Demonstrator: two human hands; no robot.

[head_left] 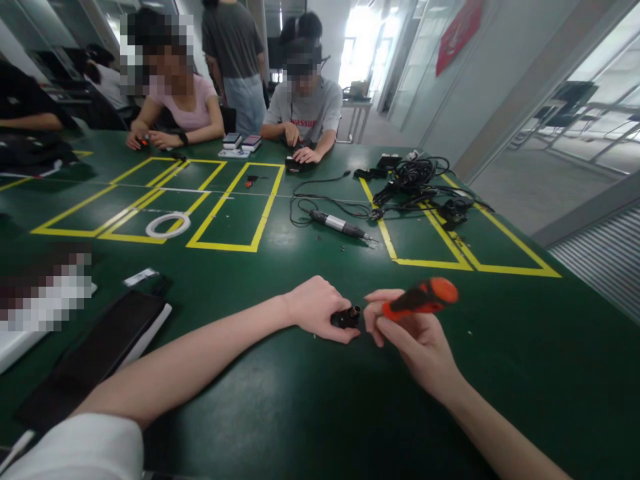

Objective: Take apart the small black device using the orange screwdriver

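My left hand (323, 310) rests on the green table, its fingers closed round a small black part (346, 319). A short round metallic piece stands up from that part, near the thumb and forefinger. Just to the right, my right hand (405, 327) grips a screwdriver (423, 298) with an orange and black handle. The handle's butt points up and to the right. The screwdriver's shaft and tip are hidden by my fingers or too small to make out, so I cannot tell whether it touches the black part.
Beyond my hands lies a corded electric screwdriver (340, 225). A tangle of black cables (415, 180) sits at the back right. A white ring (168, 225) lies among yellow tape outlines. At left is a black pouch (100, 347). Two people work with their hands across the table (240, 273).
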